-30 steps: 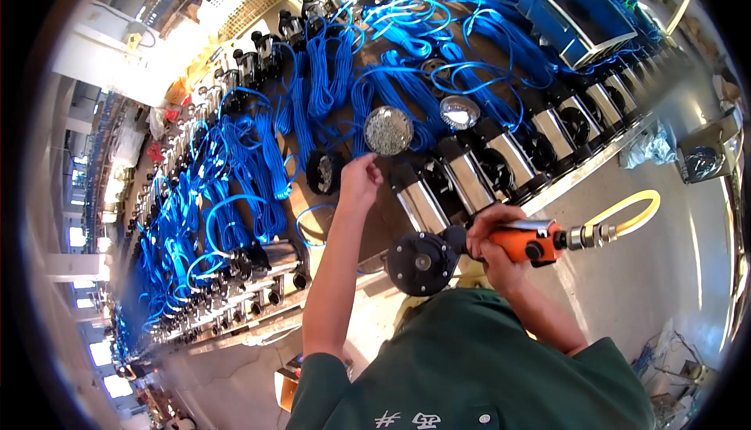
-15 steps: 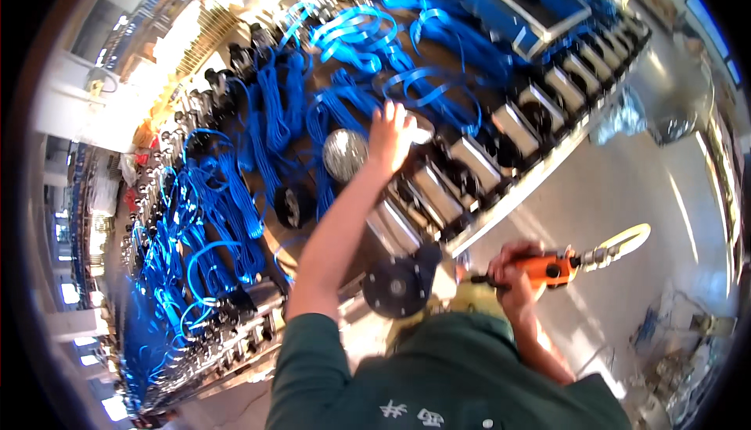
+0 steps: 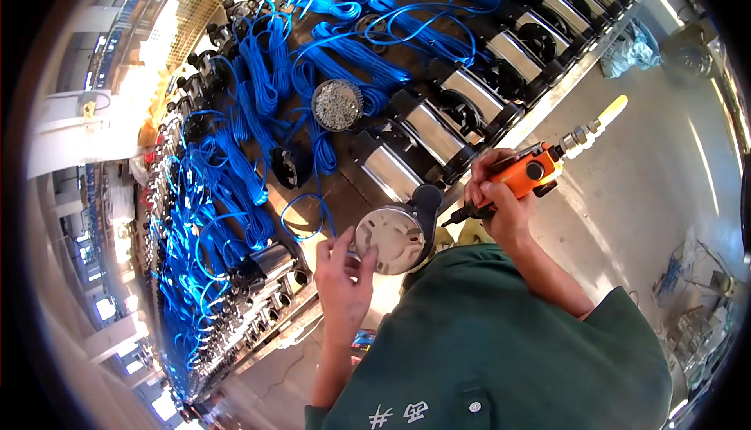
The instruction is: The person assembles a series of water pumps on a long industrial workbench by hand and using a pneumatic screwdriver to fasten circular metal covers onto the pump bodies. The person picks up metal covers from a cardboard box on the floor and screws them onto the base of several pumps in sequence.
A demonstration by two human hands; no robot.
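Observation:
My left hand (image 3: pixel 344 281) grips the left rim of a pale, round cover plate (image 3: pixel 389 240), thumb on its face and fingers at its edge. The plate lies over a black round housing (image 3: pixel 426 203) with a side arm, close to my body. Wrapped in my right hand (image 3: pixel 501 199) is an orange pneumatic screwdriver (image 3: pixel 530 172), its dark bit pointing left toward the housing. A hose fitting (image 3: pixel 580 139) and a yellow hose (image 3: pixel 612 109) extend from its back end.
A round bowl of small screws (image 3: pixel 337 105) stands on the bench among bundled blue cables (image 3: pixel 352 58). Shiny metal pump bodies (image 3: pixel 434 131) line the bench's right edge. More pumps (image 3: pixel 274 262) stand at the left. A crumpled plastic bag (image 3: pixel 630 50) lies at the right.
My left hand has come back from the bench to the housing, where a pale plate now covers the dark top. My right hand and the screwdriver have moved up and slightly left.

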